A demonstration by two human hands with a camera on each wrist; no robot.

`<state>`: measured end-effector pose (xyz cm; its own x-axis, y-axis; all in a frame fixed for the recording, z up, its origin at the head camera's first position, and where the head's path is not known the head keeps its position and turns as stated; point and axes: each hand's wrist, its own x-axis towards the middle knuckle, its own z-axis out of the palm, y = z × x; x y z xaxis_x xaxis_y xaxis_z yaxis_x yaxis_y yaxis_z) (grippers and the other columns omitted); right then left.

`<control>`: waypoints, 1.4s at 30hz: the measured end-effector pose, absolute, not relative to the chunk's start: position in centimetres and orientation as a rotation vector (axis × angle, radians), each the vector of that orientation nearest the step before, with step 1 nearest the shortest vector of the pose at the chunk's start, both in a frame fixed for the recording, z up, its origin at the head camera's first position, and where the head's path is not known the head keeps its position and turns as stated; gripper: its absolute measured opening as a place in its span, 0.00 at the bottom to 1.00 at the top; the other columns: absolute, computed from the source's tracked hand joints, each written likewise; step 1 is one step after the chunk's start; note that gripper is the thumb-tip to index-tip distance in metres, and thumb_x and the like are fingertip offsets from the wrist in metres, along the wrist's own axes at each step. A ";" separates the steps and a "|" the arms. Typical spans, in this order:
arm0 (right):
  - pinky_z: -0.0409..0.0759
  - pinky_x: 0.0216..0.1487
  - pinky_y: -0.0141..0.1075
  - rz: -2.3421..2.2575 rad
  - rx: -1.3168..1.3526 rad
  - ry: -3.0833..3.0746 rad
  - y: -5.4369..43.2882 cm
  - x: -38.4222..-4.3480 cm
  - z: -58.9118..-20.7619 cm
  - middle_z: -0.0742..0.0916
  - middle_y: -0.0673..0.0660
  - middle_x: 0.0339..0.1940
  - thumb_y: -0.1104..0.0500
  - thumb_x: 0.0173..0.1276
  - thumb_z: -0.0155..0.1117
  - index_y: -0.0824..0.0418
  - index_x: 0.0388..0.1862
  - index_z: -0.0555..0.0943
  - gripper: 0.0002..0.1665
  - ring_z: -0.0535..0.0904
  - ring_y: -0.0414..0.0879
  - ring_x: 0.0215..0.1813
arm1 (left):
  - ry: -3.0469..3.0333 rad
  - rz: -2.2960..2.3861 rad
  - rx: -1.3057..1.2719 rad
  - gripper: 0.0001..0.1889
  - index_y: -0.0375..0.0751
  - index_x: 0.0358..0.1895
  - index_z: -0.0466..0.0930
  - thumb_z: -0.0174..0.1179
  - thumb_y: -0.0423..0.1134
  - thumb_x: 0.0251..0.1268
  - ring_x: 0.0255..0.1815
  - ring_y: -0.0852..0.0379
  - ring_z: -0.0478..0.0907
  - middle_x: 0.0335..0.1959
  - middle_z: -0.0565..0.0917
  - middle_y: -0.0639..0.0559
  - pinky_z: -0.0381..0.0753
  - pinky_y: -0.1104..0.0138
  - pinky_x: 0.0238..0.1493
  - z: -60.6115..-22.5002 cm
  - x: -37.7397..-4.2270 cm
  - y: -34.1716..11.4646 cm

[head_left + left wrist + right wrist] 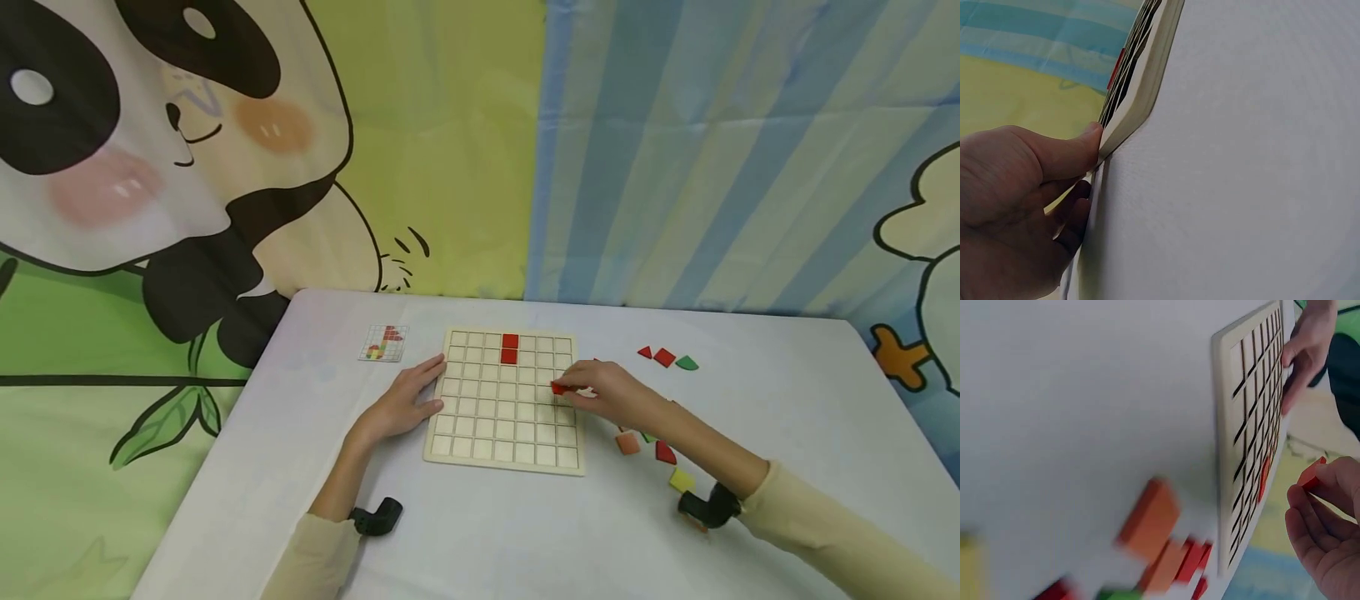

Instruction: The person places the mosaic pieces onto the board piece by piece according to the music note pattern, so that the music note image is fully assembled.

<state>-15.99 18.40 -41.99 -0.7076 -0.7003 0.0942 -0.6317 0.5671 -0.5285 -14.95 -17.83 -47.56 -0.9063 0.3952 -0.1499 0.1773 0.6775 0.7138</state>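
A square wooden grid board [484, 408] lies on the white table. Two red square tiles [510, 348] sit in it, one below the other, near the top middle. My left hand [405, 400] rests at the board's left edge, thumb and fingers spread and touching the frame. In the left wrist view, the thumb [1072, 153] presses on the rim. Between thumb and fingertips my right hand [611, 393] pinches a small red tile [1312, 474], held over the right part of the board. Its full shape is partly covered by the fingers.
A small pattern card [384, 343] lies left of the board. To the right are loose pieces: a red square [664, 357], a green piece [687, 362], an orange tile [627, 442], a yellow tile [682, 479] and several others, some behind the right forearm.
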 end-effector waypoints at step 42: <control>0.75 0.33 0.29 -0.551 -1.102 2.726 9.4 -19.5 -43.9 0.84 0.60 0.34 0.70 0.74 0.62 0.70 0.42 0.90 0.10 0.78 0.46 0.33 | 2.629 1.035 0.482 0.34 0.31 0.80 0.58 0.59 0.32 0.75 0.81 0.34 0.54 0.85 0.55 0.39 0.57 0.40 0.79 -47.5 -14.9 -17.8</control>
<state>-19.53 9.41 -43.87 -0.7190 -0.6950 -0.0011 -0.6400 0.6626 -0.3889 -14.92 -17.83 -47.55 -0.9067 0.4011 -0.1301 0.2047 0.6885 0.6958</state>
